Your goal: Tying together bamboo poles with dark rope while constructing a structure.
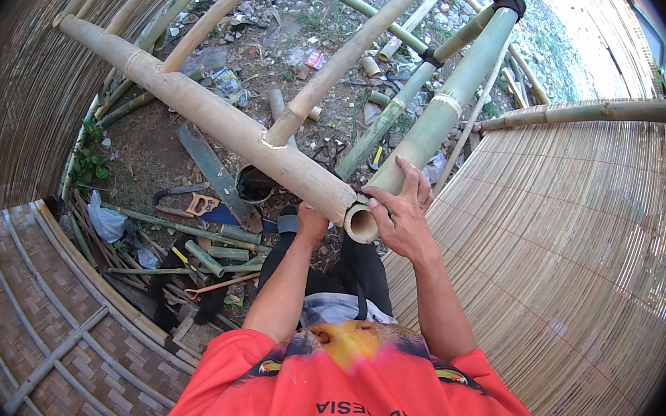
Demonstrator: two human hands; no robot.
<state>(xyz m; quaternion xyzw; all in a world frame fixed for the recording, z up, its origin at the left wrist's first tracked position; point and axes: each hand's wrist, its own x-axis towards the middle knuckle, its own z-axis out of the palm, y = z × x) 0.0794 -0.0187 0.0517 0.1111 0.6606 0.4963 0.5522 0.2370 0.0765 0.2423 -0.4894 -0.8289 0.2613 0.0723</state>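
A thick tan bamboo pole point(206, 107) slants in from the left and ends in front of me with an open hollow end. A thick green bamboo pole point(424, 133) meets it there from the far right, and a dark notch shows at the joint. My right hand point(406, 215) grips the green pole's near end, fingers curved over its side and thumb at the joint. My left hand point(313, 224) is closed just under the tan pole, close to its end. Its fingers are mostly hidden, so what it holds cannot be made out.
Thinner bamboo bars point(339, 64) join the tan pole. On the ground lie a handsaw point(203, 206), a dark bucket point(256, 184), bamboo offcuts point(204, 256) and a plastic bag point(106, 218). A slatted blind point(553, 253) stands right, a woven bamboo panel point(89, 329) lower left.
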